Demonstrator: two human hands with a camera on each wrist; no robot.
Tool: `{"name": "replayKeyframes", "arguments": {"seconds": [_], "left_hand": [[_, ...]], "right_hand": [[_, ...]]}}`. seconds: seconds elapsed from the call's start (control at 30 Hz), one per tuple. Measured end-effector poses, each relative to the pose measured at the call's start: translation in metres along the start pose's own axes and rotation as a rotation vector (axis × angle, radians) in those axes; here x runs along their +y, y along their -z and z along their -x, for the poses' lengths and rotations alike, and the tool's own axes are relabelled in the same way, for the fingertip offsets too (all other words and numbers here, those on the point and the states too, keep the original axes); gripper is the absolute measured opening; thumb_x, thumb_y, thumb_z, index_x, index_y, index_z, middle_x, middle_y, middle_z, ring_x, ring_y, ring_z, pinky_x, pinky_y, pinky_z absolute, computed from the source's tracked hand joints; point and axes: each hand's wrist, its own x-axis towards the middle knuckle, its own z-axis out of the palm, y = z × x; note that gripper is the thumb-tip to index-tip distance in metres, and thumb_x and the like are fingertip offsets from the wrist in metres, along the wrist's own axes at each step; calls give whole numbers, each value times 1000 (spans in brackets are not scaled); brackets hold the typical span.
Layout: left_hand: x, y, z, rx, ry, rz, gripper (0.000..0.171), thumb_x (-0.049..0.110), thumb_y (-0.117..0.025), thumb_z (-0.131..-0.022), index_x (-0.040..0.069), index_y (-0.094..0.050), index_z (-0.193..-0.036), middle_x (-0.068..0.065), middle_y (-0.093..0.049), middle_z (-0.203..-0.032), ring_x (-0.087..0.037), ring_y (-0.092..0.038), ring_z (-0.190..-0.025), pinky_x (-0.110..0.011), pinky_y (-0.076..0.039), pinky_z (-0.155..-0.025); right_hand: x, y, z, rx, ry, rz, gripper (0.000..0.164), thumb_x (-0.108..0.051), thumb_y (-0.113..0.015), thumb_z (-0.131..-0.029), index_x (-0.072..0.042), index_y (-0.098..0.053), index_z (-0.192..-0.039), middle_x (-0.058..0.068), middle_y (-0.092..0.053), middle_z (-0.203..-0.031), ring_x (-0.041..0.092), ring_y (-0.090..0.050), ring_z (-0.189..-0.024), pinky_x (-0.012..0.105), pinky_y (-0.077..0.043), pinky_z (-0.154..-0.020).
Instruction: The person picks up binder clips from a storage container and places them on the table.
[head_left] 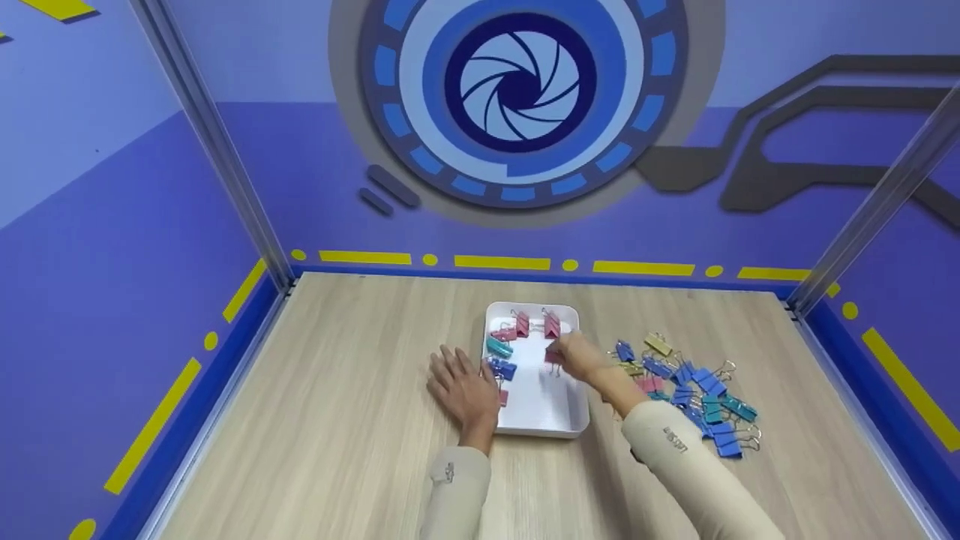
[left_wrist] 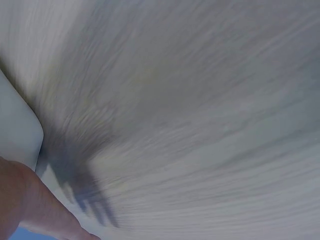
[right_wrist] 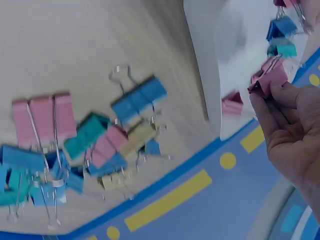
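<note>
My right hand (head_left: 581,357) is over the right side of a white tray (head_left: 544,414), pinching a pink binder clip (right_wrist: 272,80) between thumb and fingers. In the tray lie several other clips: pink clips (head_left: 552,324) along the far end, and a teal clip (head_left: 499,347) and a blue clip (head_left: 504,369) down the left side. A further pink clip (head_left: 503,398) is partly covered by my left hand (head_left: 465,390). That hand lies at the tray's left edge with its fingers extended; the left wrist view catches only part of it beside the tray's corner.
To the right of the tray, a loose heap of binder clips (head_left: 709,381) in blue, teal, yellow and pink spreads over the wooden table (head_left: 360,420). Purple panels (head_left: 300,172) wall the table at the back and sides. My right forearm passes close by the heap.
</note>
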Motion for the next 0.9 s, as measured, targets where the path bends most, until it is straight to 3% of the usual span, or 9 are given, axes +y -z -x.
{"name": "replayKeyframes", "arguments": {"seconds": [0.23, 0.4, 0.67, 0.8, 0.9], "left_hand": [[-1, -1, -1, -19, 2, -11, 62, 50, -45, -105, 11, -47, -153, -12, -35, -166, -37, -27, -156, -57, -26, -126], [-2, -4, -1, 6, -1, -7, 61, 49, -45, -104, 10, -49, -152, -13, -37, -165, -37, -30, -155, -57, -27, -125], [-2, -2, -1, -4, 11, 11, 61, 48, -47, -105, 9, -49, -152, -14, -36, -165, -38, -29, -155, -58, -28, -124], [-1, 0, -1, 0, 9, 5, 62, 49, -47, -104, 10, -48, -152, -13, -36, -165, -37, -29, -155, -58, -27, -124], [0, 0, 0, -8, 14, -4, 63, 50, -46, -104, 11, -47, -153, -11, -35, -166, -36, -28, -156, -57, -27, -125]], "right_hand": [[21, 57, -3, 51, -207, 43, 32, 23, -59, -79, 6, -77, -99, 23, -77, -99, 38, -75, -93, 44, -64, -81], [35, 72, 5, 91, -273, 109, 20, 17, -65, -84, 9, -75, -99, 26, -76, -101, 43, -73, -97, 49, -62, -86], [50, 39, 20, 11, -374, 111, 19, 13, -66, -86, 5, -76, -101, 24, -76, -104, 41, -73, -97, 48, -62, -86], [57, 16, 28, 54, -343, 83, 12, 10, -68, -81, 5, -75, -89, 21, -76, -90, 37, -73, -84, 47, -62, -77], [61, -2, 34, 58, -295, 60, 8, 8, -68, -78, 1, -73, -78, 14, -72, -76, 27, -66, -69, 45, -59, -66]]}}
